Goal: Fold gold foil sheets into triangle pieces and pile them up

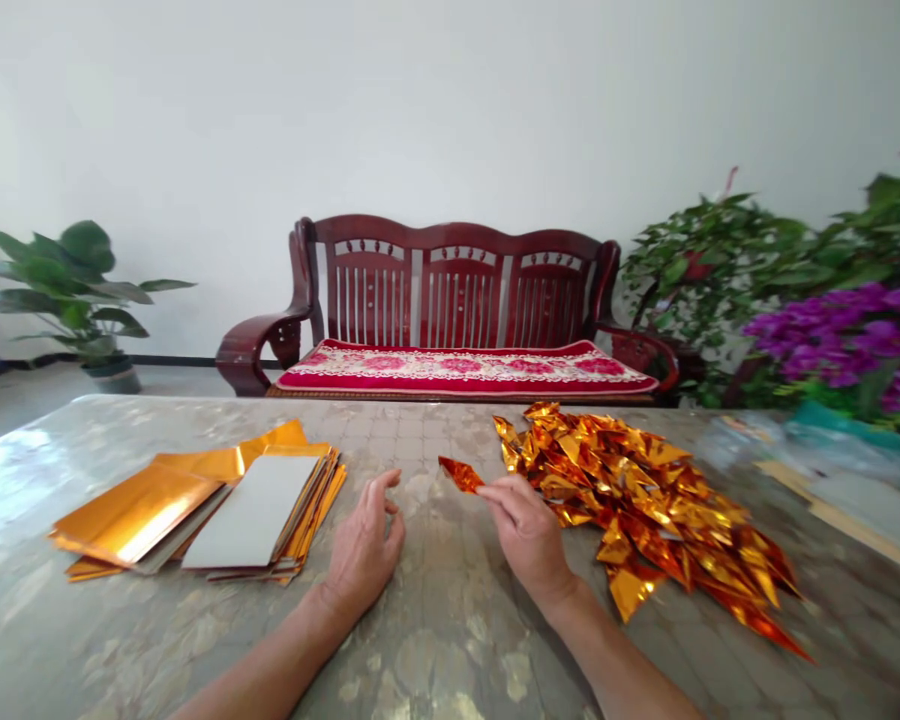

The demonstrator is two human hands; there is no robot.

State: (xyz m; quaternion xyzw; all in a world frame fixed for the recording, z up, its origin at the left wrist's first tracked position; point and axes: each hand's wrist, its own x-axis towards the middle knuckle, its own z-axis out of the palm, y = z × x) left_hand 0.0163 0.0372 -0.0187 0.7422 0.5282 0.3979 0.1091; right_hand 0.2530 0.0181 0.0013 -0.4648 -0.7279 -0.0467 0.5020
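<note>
My right hand [525, 530] pinches a small folded gold foil piece [461, 473] just above the table, at the left edge of a heap of folded gold foil pieces [645, 500]. My left hand [364, 550] rests on the table [435, 640] with its fingers loosely curled and apart, holding nothing. It lies just right of a stack of flat gold foil sheets [195, 510], the top one turned silver side up.
A dark wooden bench [457, 300] with a red cushion stands behind the table. A green plant [75, 285] is at far left, purple flowers [855, 335] and foliage at right. Clear plastic bags and paper [832, 470] lie at the table's right edge.
</note>
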